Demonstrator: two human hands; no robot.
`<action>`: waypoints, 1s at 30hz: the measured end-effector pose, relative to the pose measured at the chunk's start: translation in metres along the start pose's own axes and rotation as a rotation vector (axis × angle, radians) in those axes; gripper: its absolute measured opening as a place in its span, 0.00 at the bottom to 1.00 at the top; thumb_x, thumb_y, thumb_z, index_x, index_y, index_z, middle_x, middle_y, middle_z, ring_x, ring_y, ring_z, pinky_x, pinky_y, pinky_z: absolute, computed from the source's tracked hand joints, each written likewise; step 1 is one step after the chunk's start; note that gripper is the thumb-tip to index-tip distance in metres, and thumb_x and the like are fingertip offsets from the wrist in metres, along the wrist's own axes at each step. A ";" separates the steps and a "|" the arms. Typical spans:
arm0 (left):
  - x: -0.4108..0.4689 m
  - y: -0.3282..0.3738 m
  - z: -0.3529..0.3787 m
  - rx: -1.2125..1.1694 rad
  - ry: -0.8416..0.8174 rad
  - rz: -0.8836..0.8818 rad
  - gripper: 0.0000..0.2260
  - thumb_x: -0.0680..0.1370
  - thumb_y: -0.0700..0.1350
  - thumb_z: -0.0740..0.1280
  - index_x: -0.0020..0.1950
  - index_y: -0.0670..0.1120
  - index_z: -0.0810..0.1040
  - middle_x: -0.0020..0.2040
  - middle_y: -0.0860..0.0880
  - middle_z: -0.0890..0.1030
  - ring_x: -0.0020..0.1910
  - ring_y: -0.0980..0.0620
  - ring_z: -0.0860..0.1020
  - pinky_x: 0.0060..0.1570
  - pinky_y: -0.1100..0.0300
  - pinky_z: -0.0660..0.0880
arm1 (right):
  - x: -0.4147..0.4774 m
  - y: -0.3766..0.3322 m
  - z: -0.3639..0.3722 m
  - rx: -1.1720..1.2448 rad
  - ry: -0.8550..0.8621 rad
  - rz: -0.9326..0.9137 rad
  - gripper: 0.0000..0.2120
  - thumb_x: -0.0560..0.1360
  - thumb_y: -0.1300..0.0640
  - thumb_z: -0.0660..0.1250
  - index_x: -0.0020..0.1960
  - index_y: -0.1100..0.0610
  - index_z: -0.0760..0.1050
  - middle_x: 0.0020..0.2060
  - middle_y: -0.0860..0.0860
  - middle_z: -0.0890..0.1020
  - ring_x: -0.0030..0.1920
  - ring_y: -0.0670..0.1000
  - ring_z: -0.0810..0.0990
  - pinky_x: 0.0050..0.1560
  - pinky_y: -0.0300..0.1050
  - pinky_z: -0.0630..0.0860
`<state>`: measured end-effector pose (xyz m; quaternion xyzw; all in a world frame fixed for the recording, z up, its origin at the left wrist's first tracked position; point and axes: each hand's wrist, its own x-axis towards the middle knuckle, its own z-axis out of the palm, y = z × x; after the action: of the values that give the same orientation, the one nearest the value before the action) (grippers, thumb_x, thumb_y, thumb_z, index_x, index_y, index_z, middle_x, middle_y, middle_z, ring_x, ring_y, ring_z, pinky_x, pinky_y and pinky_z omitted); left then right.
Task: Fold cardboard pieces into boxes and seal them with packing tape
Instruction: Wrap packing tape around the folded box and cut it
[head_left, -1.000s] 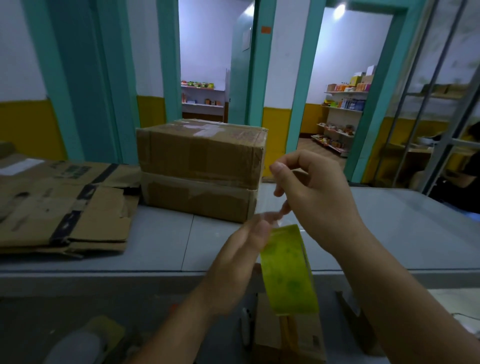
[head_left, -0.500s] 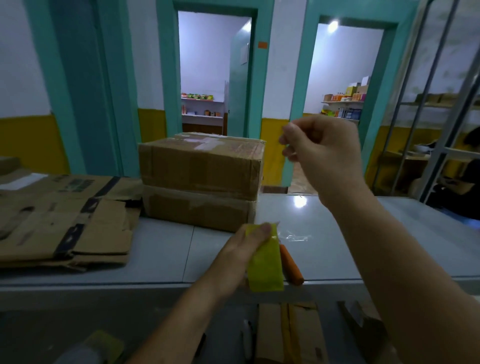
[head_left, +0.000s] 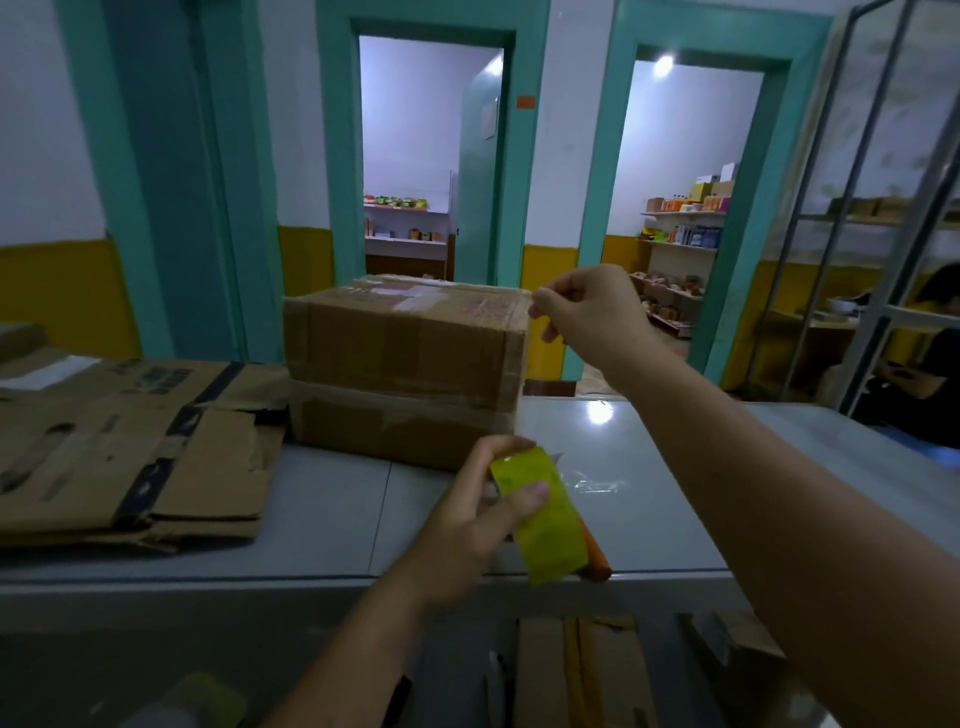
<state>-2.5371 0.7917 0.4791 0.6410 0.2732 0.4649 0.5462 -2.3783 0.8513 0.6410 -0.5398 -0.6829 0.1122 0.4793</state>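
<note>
grey table (head_left: 322, 509) takes up most of the view. flat cardboard (head_left: 130, 447) is piled on its left, and mid-table the upper box (head_left: 405, 343) sits on the lower box (head_left: 395, 431), both already taped.

left hand (head_left: 483, 514) is low near the table's front edge, fingers curled round the yellow-green tape roll (head_left: 545, 519). right hand (head_left: 592, 306) is up by the upper box's top right corner, thumb & forefinger pinching the tape end (head_left: 531, 306).

step looks like drawing out a length to seal that box. to do it well:
- hold the strip taut betw. both hands so it won't twist or stick to itself
- line it up w/ the seam
- land the pinched end first
- smooth down toward the roll before cutting

an orange-handled tool (head_left: 595, 551), prob. a cutter, lies just beside the roll.

count: 1 table, several flat sheets (exact no. can't tell), 2 boxes, 2 hands, 1 roll, 1 orange tool. loose cardboard (head_left: 571, 670) also shows below the table edge.
</note>
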 end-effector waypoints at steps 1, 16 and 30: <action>0.003 0.001 -0.003 -0.026 0.022 -0.019 0.22 0.77 0.55 0.71 0.70 0.55 0.75 0.57 0.52 0.83 0.58 0.51 0.84 0.53 0.57 0.81 | 0.004 0.003 0.001 -0.006 0.000 0.011 0.09 0.82 0.55 0.67 0.44 0.53 0.81 0.42 0.53 0.85 0.44 0.59 0.85 0.47 0.53 0.84; 0.024 -0.019 -0.016 -0.087 0.040 -0.120 0.17 0.77 0.59 0.67 0.62 0.51 0.78 0.54 0.43 0.82 0.56 0.42 0.83 0.55 0.50 0.79 | 0.034 0.030 0.017 -0.074 -0.037 0.024 0.07 0.81 0.57 0.69 0.50 0.59 0.84 0.44 0.56 0.85 0.42 0.57 0.83 0.39 0.43 0.79; 0.025 -0.018 -0.018 -0.089 0.009 -0.077 0.18 0.79 0.56 0.66 0.63 0.48 0.77 0.50 0.48 0.82 0.52 0.49 0.82 0.52 0.57 0.78 | 0.041 0.038 0.021 -0.058 -0.023 0.021 0.08 0.81 0.57 0.69 0.49 0.59 0.85 0.42 0.53 0.85 0.44 0.59 0.84 0.38 0.43 0.78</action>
<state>-2.5394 0.8261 0.4686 0.6030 0.2794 0.4582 0.5903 -2.3690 0.9086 0.6259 -0.5593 -0.6855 0.1039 0.4543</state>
